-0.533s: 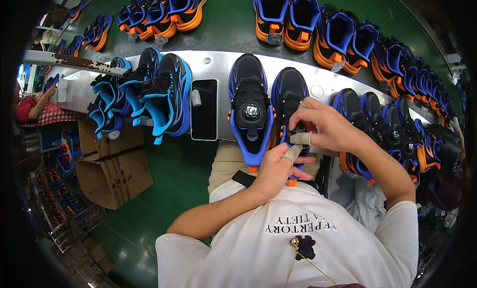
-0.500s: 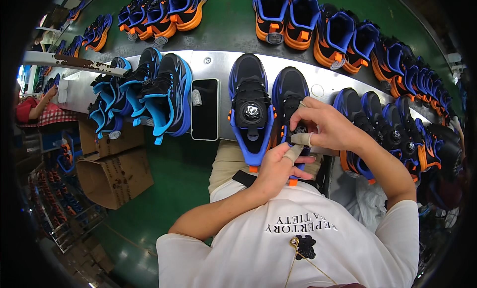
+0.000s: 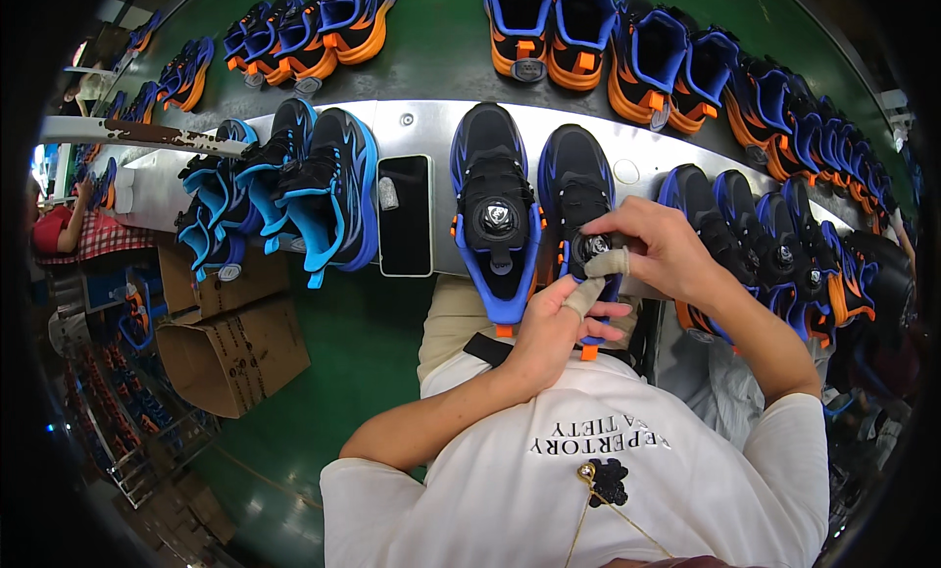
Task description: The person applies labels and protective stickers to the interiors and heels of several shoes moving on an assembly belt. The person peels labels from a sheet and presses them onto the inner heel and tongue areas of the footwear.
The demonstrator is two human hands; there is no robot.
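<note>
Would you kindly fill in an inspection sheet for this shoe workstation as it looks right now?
Surface: metal shelf beside a green conveyor.
Job's things: two black-and-blue shoes; the right shoe is being worked at its dial, the left shoe lies alongside.
Clutter: dark phone; stacked blue shoes.
Hands: left hand with taped fingers, and right hand, at the right shoe.
Cables: nothing seen.
Surroundings: orange-soled shoes; cardboard boxes.

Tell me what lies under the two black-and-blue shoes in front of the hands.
The two black-and-blue shoes rest on a silver metal ledge; the right hand and left hand cover the right shoe's lower part.
</note>
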